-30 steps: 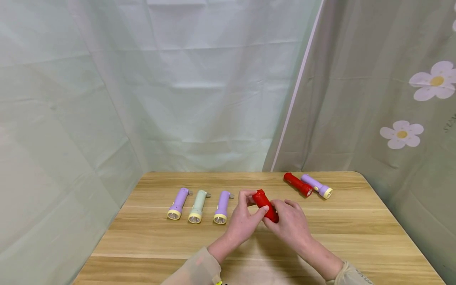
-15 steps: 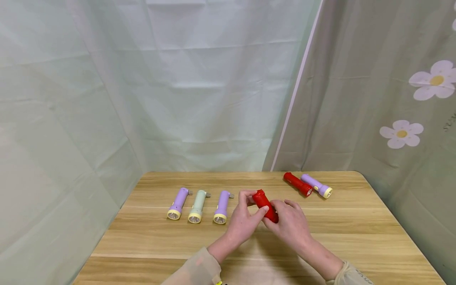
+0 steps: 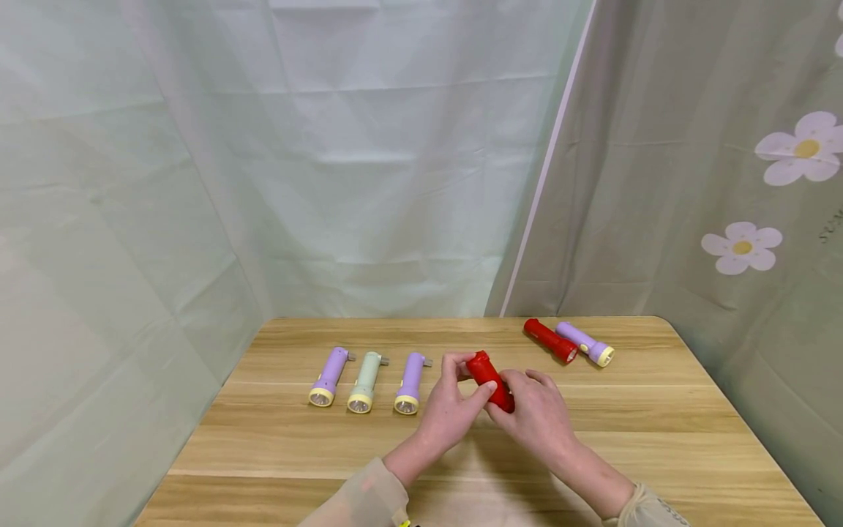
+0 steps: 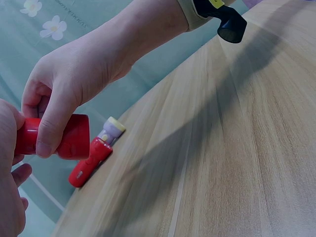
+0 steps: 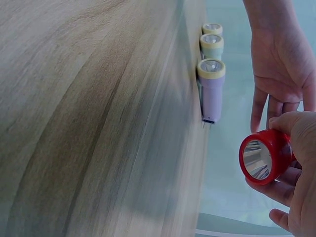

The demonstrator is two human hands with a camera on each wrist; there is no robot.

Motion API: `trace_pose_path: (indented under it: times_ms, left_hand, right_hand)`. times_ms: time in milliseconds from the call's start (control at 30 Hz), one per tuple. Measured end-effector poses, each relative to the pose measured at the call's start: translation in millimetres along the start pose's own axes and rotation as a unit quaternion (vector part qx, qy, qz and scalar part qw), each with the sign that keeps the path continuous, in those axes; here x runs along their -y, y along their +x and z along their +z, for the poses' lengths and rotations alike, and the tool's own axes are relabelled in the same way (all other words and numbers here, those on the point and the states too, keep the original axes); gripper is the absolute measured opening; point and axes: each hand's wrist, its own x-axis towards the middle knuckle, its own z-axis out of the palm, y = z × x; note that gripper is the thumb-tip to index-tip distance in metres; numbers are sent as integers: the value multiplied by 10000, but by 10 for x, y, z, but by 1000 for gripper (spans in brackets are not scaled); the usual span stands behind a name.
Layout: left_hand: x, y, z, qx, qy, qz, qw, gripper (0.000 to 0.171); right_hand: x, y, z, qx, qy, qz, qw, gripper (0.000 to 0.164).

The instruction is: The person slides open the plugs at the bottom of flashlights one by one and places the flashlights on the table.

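A red flashlight [image 3: 484, 370] is held at a slant above the table between both hands. My left hand [image 3: 451, 410] grips its tail end, thumb lying along the near side. My right hand [image 3: 541, 413] grips the head end, which its fingers partly cover in the head view. The right wrist view shows the round reflector of the red flashlight [image 5: 257, 160], with my right hand's thumb and fingers around the head. In the left wrist view the right thumb lies across the red flashlight [image 4: 74, 136]. Whether the lamp is lit, I cannot tell.
Left of the hands lie a purple flashlight [image 3: 331, 375], a pale green one [image 3: 366, 380] and another purple flashlight [image 3: 411, 380], metal prongs out at their tails. At the back right, a red flashlight [image 3: 549, 341] lies beside a purple flashlight [image 3: 586, 344]. Curtains [image 3: 395, 183] surround the wooden table [image 3: 276, 439].
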Motion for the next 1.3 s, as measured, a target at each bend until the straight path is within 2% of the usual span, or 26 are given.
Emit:
trace_pose_path:
  times_ms: [300, 833, 1300]
  left_hand:
    - [3, -9, 2, 37, 5, -18, 10000, 50]
    - [16, -10, 8, 70, -93, 135, 9998, 52]
    - [17, -1, 7, 155, -13, 85, 9998, 51]
  right_hand:
    - [7, -6, -2, 85, -26, 88, 9999, 31]
    - [19, -11, -20, 177, 62, 196, 9996, 31]
    - [6, -22, -24, 176, 4, 110, 9998, 32]
